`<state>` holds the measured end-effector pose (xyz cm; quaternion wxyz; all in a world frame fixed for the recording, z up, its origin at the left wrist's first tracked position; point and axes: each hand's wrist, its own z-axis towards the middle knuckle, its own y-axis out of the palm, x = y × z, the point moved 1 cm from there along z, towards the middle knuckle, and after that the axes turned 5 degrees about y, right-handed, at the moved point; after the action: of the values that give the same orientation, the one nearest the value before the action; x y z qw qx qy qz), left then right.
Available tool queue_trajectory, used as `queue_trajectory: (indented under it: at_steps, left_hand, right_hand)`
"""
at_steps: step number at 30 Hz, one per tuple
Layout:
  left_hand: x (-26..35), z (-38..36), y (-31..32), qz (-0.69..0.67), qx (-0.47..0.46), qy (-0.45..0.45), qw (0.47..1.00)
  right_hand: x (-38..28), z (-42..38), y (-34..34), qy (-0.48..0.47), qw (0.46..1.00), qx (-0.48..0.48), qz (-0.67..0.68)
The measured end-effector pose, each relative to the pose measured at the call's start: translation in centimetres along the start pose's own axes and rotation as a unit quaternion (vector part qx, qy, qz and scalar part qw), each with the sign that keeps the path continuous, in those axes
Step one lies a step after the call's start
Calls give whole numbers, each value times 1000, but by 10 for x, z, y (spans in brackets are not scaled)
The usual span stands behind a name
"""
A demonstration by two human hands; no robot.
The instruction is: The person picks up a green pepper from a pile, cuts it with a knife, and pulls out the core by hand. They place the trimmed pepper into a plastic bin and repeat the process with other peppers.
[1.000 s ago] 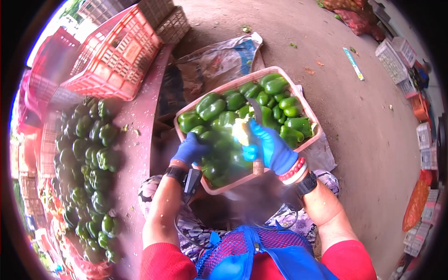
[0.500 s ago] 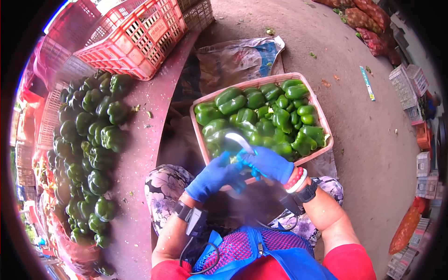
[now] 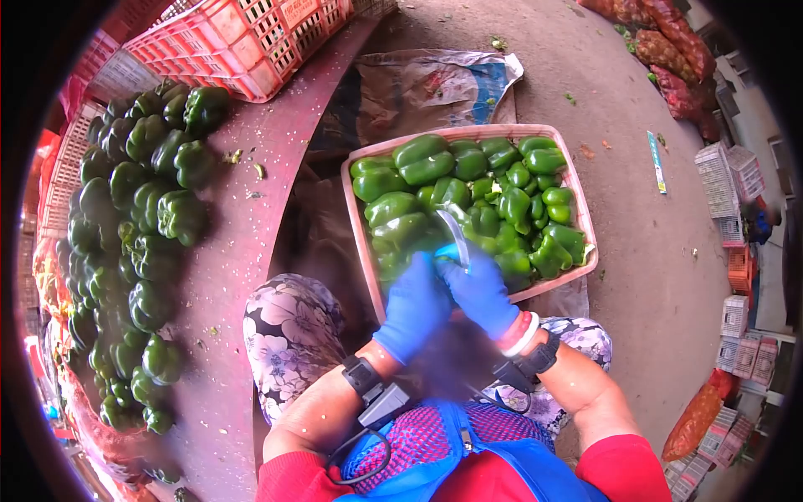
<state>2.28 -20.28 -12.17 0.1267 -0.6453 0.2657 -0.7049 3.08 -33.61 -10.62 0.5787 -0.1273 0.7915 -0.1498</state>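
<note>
My right hand (image 3: 481,289), in a blue glove, is closed around a small knife with a curved pale blade (image 3: 454,230) pointing up and away from me. Close beside it, my left hand (image 3: 416,299), also gloved in blue, is closed with its fingertips blurred; whatever it may hold is hidden. Both hands are over the near edge of a pink plastic crate (image 3: 587,205) filled with green bell peppers (image 3: 422,159). Some small pale-green pieces (image 3: 495,188) lie among the peppers.
A large pile of green peppers (image 3: 138,209) lies on the reddish surface (image 3: 242,217) at left. Behind it stands a red plastic crate (image 3: 251,50). A crumpled sack (image 3: 410,88) lies beyond the pepper crate. Filled mesh sacks (image 3: 669,58) and stacked crates (image 3: 719,180) line the right side.
The knife blade has swung from pointing left to pointing up and away. My left hand has moved forward and right, close against my right hand. The whole view has shifted slightly.
</note>
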Motion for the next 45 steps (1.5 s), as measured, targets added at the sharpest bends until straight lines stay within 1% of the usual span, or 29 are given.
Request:
queue_trajectory:
  at_steps: [3,4,5,7,10,14,15,16,17,18,19,20,21,22,24,25,26,29,30,31,33,34,35,36,39,40,41,43,45]
  left_hand:
    - [-8,8,-4,-39,26,24,999]
    - [-7,9,-6,-35,6,1,999]
    - [-6,9,-7,-75,-10,-49,996]
    - [-3,9,-8,-154,-44,-148,976]
    - [10,8,-13,-226,38,-93,969]
    - [13,14,-22,-142,34,-41,988]
    - [10,18,-23,-193,-6,-15,981]
    - [7,22,-25,-244,-48,6,969]
    - [4,25,-22,-500,-120,-143,846]
    - [-1,27,-23,-530,-141,-163,820]
    - [-7,28,-25,-559,-160,-182,793]
    - [-9,29,-24,-572,-157,-193,782]
    - [-10,29,-21,-583,-151,-187,777]
    - [-11,28,-17,-593,-144,-179,772]
    - [-14,27,-14,-607,-137,-174,763]
    - [-16,28,-14,-609,-118,-156,768]
    - [-17,29,-13,-612,-100,-139,772]
    - [-18,30,-14,-675,-81,-117,724]
    - [-11,32,-19,-691,-73,-130,707]
    - [-6,33,-24,-707,-65,-144,690]
    - [-1,34,-29,-717,-59,-140,680]
    - [1,36,-29,-721,-55,-139,677]
    - [1,36,-30,-724,-51,-137,674]
    - [-5,37,-27,-725,-72,-132,672]
    - [-17,31,-18,-659,-66,-135,737]
    - [-19,27,-14,-650,-50,-127,748]
    - [-22,25,-12,-589,-23,-130,797]
    - [-17,26,-15,-458,33,-129,879]
    - [-11,24,-22,-381,85,-114,914]
  right_hand:
    - [3,7,2,-16,1000,6,13]
    - [1,10,0,-13,1000,-9,19]
    - [-5,9,-2,-78,996,11,-30]
    - [-19,5,-5,-205,969,49,-128]
    - [-35,1,-6,-256,948,63,-179]
    - [-42,2,-9,-342,903,101,-241]
    - [-43,3,-9,-343,913,98,-198]
    - [-44,4,-8,-343,922,96,-154]
    - [-44,5,-8,-342,929,93,-109]
    - [-45,12,-13,-336,930,122,-83]
    - [-50,20,-14,-268,955,113,63]
    - [-48,26,-23,-158,972,56,165]
    - [-45,32,-37,-45,963,0,264]
    - [-39,39,-49,26,942,-72,325]
    - [-38,42,-52,71,890,-114,436]
    - [-39,43,-53,93,857,-135,488]
    - [-40,44,-55,104,851,-129,498]
    - [-36,47,-60,83,892,-59,440]
    - [-34,48,-63,83,909,-71,403]
    - [-33,47,-64,73,939,-62,330]
    - [-35,41,-63,51,981,-43,180]
    - [-36,40,-62,39,980,-62,187]
    - [-41,36,-60,-20,984,-71,159]
    - [-51,30,-55,-78,985,-80,130]
    - [-48,26,-34,-239,969,-44,-37]
    - [-41,23,-30,-212,974,-31,-71]
    - [-34,20,-25,-184,977,-18,-105]
    - [-31,18,-13,-181,976,24,-118]
    - [-33,12,-3,-176,972,69,-140]
